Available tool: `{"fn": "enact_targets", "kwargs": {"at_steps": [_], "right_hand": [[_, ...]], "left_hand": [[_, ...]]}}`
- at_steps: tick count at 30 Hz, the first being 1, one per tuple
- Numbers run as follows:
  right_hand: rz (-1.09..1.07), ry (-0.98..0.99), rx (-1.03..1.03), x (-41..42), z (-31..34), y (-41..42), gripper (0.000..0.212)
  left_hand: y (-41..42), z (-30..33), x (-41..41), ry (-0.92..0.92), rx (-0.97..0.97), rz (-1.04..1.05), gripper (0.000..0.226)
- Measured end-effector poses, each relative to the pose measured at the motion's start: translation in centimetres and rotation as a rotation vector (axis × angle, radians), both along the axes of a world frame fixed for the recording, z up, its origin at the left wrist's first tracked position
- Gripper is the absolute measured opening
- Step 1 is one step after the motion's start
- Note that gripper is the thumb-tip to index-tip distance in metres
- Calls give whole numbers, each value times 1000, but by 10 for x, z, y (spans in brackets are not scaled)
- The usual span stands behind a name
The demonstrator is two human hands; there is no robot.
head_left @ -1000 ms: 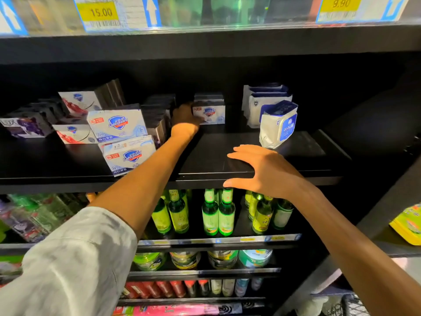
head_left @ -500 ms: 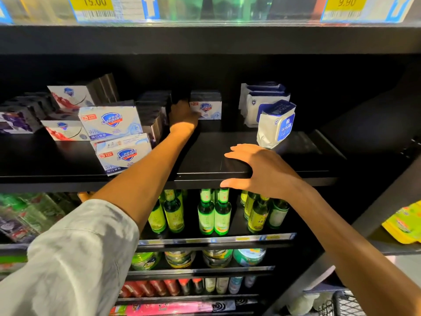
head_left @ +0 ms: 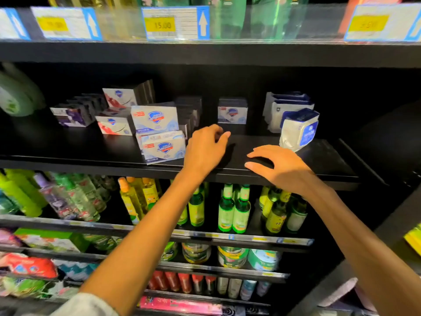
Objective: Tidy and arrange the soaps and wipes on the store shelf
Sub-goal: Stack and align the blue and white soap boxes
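On the black shelf stand white-and-blue soap boxes: one small stack at the back centre, two tilted boxes at the front left, red-print boxes and a purple one further left. White-and-blue wipe packs stand at the back right, with one pack leaning in front. My left hand hovers over the shelf with loosely curled fingers, holding nothing, just in front of the back soap stack. My right hand rests fingertips on the shelf's front edge, near the leaning pack.
An upper shelf edge carries price tags. Below stand green and yellow bottles, cans and tubs, and packets at the lower left. A green pack lies at the far left. The shelf's right side wall is close.
My left hand has pulled back from the soap stack at the back and let it go; the stack stays there. My right hand has stayed on the shelf edge. The view shifted.
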State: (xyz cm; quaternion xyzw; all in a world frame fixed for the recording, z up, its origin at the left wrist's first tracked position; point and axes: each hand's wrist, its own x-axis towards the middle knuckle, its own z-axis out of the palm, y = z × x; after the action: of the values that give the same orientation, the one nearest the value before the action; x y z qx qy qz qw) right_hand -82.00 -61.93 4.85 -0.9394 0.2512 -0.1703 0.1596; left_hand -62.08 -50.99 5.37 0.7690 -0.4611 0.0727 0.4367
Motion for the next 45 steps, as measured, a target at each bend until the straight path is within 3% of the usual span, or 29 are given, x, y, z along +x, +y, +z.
{"fn": "enact_targets", "kwargs": {"at_steps": [3,6,9,13,17,24,29,37,45], "right_hand": [[13,-151,47,14,4,5,38],[52,-286,177,40,12,18,24],[131,-360,297,77,22,29,28],[191,-426,387,132,39,44,41],[182,-452,466,174,54,56,55],[223,-453,540,200,64,65,52],[194,-573,640,192,65,66,37],[95,-769,662,139,57,24,37],[-66,-637,592,83,24,-30,36]], "left_hand": [[44,-9,-12,24,-114,9,27],[83,-18,-14,47,-265,116,19],[109,-27,-3,80,-418,228,12],[126,-35,18,82,-472,323,24],[133,-34,34,91,-410,318,41],[131,-37,53,131,-224,245,62],[131,-29,59,153,-244,233,53],[131,-20,55,250,-233,110,51],[108,-14,39,251,-160,-5,61]]}}
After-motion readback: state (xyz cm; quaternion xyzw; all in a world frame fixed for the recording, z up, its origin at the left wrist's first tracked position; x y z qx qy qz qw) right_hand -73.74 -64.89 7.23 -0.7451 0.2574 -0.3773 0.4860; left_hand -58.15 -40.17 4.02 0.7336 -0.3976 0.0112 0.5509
